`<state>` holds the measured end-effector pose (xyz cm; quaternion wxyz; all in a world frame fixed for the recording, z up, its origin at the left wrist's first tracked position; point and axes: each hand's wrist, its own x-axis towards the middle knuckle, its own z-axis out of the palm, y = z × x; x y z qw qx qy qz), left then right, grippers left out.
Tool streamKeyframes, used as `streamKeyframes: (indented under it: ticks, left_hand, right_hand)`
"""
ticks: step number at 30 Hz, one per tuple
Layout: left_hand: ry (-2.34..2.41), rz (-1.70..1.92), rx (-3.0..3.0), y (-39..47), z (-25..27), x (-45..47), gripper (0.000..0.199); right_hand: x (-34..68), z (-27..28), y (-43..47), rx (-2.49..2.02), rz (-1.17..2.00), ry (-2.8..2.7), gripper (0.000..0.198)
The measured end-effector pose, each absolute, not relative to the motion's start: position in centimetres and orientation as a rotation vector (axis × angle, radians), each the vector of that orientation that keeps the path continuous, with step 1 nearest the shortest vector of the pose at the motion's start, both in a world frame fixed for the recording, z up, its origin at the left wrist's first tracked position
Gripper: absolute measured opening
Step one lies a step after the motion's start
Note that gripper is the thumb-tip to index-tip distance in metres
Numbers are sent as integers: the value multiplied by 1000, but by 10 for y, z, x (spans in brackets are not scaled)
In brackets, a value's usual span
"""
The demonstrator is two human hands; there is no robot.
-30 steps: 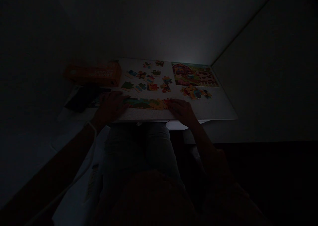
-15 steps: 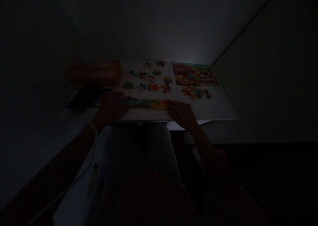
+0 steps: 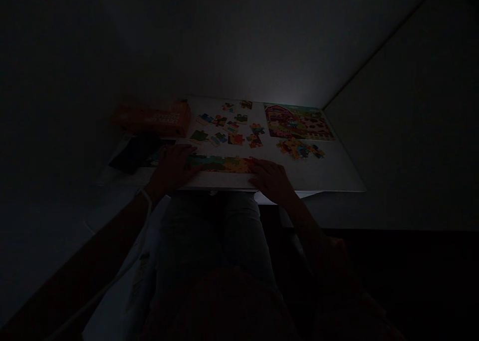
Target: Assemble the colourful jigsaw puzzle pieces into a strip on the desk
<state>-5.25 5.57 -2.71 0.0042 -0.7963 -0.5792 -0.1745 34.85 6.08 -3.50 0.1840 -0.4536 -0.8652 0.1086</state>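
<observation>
A strip of joined jigsaw puzzle pieces [image 3: 220,164] lies along the front of the white table, green at its left and orange at its right. My left hand [image 3: 172,167] holds the left end, its fingers at the upper edge and its thumb lower down. At the right end, my right hand [image 3: 272,180] has its fingertips on the orange part, with the thumb nearer the table edge. Beyond the strip, loose puzzle pieces [image 3: 236,139] are spread out. Dim light hides the finer finger contact.
An orange box [image 3: 151,119] stands at the back left, with a dark flat item [image 3: 134,154] before it. A farm picture sheet [image 3: 299,122] lies at the back right, and a heap of puzzle pieces [image 3: 297,148] sits below it. A white cord [image 3: 144,226] hangs by my left wrist.
The whole view has shifted slightly, so the table appears lower and farther right. Both hands stay at the ends of the strip, and no piece has visibly moved on the table.
</observation>
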Motion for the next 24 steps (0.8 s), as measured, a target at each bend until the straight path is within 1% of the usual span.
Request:
streamKeyframes:
  ticks: [5, 9, 15, 18, 21, 24]
  left_hand:
    - [-1856, -540, -2492, 53, -23, -50, 62]
    - [-1868, -537, -2495, 51, -20, -47, 63]
    - [-1872, -573, -2479, 52, -26, -49, 62]
    - [-1872, -593, -2477, 52, -28, -50, 61]
    - [-1880, -619, -2489, 51, -27, -49, 63]
    - [-1905, -601, -2499, 50, -24, -48, 63]
  right_hand:
    - [342, -30, 68, -1248, 319, -2447, 39]
    - [339, -21, 94, -1271, 295, -2430, 29]
    - [301, -18, 171, -1396, 322, -2259, 33]
    - [274, -19, 208, -1539, 313, -2181, 37]
    - [252, -18, 230, -1674, 246, -2173, 43]
    - [236, -15, 242, -1728, 228, -2172, 44]
